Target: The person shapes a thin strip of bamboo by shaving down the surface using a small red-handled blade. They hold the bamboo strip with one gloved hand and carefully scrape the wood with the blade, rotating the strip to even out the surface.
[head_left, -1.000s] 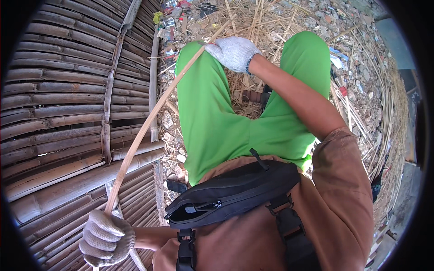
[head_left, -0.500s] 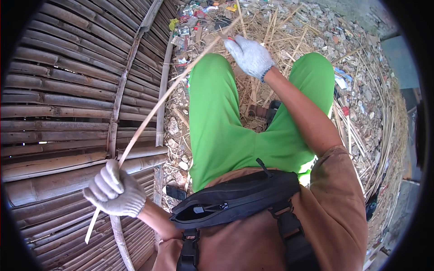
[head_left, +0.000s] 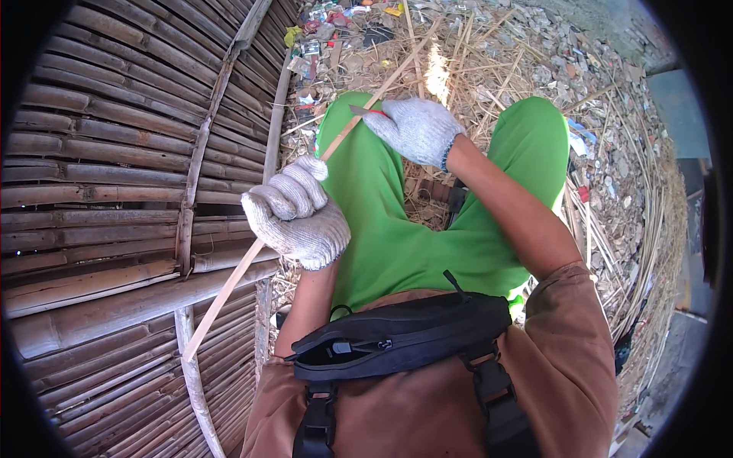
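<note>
A long, thin bamboo strip (head_left: 221,301) runs slantwise from the near left up to the far middle, past my left knee. My left hand (head_left: 298,217), in a whitish knit glove, is closed around it, and its near end sticks out below the fist. My right hand (head_left: 418,130), gloved the same way, is closed on a small knife (head_left: 359,111) beside my left knee. The knife's blade lies against the strip, and a bit of red shows at the thumb. Fingers hide most of its handle.
A bamboo slat wall (head_left: 114,160) rises close on my left, with a pale pole (head_left: 195,389) at its lower part. Bamboo shavings, rubble and litter (head_left: 489,53) cover the ground ahead. Long loose strips (head_left: 599,229) lie to my right. A black waist bag (head_left: 405,336) rests on my lap.
My left hand has moved right and farther away, gripping higher up the strip, so more of the near end shows. My right hand with the knife has come nearer to me.
</note>
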A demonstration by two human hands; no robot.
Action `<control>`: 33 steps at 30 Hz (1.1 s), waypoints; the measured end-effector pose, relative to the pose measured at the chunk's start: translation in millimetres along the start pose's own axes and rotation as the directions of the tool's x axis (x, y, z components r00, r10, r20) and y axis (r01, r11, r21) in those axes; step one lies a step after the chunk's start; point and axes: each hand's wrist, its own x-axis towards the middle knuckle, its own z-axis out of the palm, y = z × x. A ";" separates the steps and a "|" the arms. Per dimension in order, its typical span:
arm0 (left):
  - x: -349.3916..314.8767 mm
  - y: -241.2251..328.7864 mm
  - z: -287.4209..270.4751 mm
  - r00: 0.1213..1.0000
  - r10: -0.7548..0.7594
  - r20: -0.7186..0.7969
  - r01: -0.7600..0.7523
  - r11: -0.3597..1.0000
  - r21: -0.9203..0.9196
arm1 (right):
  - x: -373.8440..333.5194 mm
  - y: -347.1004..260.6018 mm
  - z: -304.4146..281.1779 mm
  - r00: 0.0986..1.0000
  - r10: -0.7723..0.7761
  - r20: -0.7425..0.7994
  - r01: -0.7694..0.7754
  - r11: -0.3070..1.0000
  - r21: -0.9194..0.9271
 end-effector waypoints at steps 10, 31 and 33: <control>-0.1 -16.8 2.5 0.997 -0.021 -0.074 0.025 0.999 0.047 | -1.5 8.1 8.9 1.000 0.006 -0.030 -0.006 1.000 0.002; -6.0 -5.9 3.9 0.991 -0.016 0.136 0.010 0.999 0.047 | -4.2 9.2 25.4 0.992 -0.063 -0.107 0.068 0.997 0.040; -2.5 -8.4 -0.7 0.932 0.042 0.361 -0.140 0.958 0.251 | -2.8 16.7 27.4 0.988 -0.066 -0.140 0.077 0.994 0.072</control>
